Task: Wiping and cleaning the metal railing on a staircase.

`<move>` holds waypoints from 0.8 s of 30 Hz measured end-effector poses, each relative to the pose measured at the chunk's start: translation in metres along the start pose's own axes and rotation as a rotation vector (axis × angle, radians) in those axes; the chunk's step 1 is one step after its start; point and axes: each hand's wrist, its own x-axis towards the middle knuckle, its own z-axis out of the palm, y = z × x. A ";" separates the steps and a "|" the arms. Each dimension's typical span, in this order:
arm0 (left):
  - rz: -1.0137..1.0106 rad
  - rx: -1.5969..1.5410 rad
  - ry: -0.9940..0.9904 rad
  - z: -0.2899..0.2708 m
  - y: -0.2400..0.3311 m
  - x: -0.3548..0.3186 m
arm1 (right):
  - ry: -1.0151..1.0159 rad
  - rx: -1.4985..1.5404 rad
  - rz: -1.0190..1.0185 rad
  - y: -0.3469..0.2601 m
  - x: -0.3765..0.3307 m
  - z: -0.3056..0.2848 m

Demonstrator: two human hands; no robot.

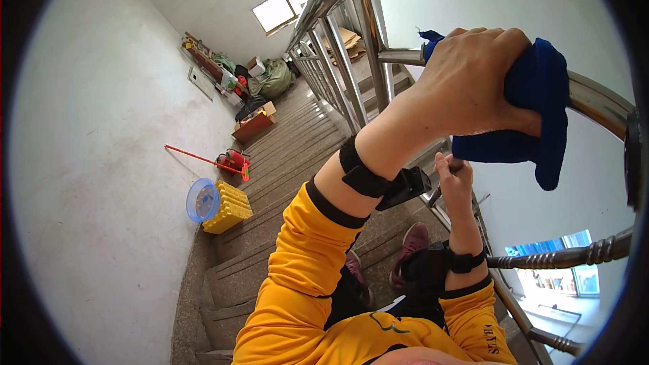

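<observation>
Blue cloth (553, 108) at upper right of frame, wrapped over the metal handrail (598, 103) — left hand (466, 81) clasped over it, fingers across the top and thumb along the near side. Right hand (457, 181), right of centre and below the cloth, appears curled round a thin metal bar (435, 197), though its finger contact is partly hidden. Judged progress: cloth-on-rail work under way, cloth not yet released — no visible mark separates finished rail from unfinished, so the share done or left cannot be told.

Dark printed letters (492, 339) stand on the yellow right sleeve (468, 311); a small curved emblem (392, 325) marks the shirt's front (358, 340).
</observation>
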 end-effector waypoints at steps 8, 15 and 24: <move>-0.052 0.011 -0.034 -0.008 -0.039 -0.019 | 0.028 -0.042 0.034 0.003 0.000 0.000; -0.035 -0.069 0.043 -0.002 -0.050 -0.024 | 0.019 -0.069 0.014 0.003 0.001 -0.002; 0.116 0.112 0.191 0.017 0.009 -0.008 | -0.055 0.001 0.035 0.005 0.001 -0.004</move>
